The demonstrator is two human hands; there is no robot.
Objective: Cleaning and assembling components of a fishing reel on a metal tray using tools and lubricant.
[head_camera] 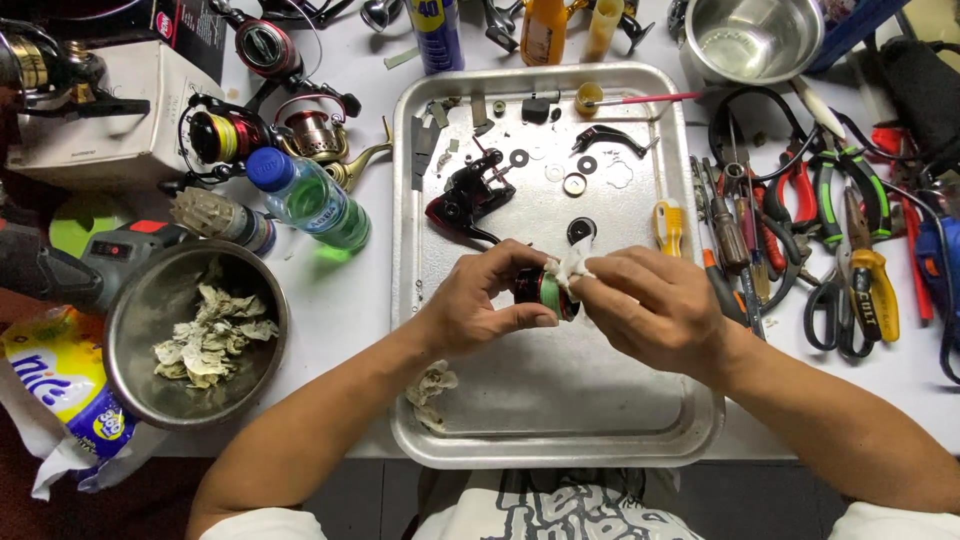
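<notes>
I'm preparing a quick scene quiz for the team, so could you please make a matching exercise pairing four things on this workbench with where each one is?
Things:
1. spool
2. plastic bottle
3. used tissue scraps
4. yellow-handled pliers

Places:
A. among the tools to the right of the metal tray
B. in the steel bowl on the left
C. held in the left hand, with the right hand pressing a white wipe to it
D. lying on its side on the table, left of the tray

Pairs: 1-C, 2-D, 3-B, 4-A
</notes>
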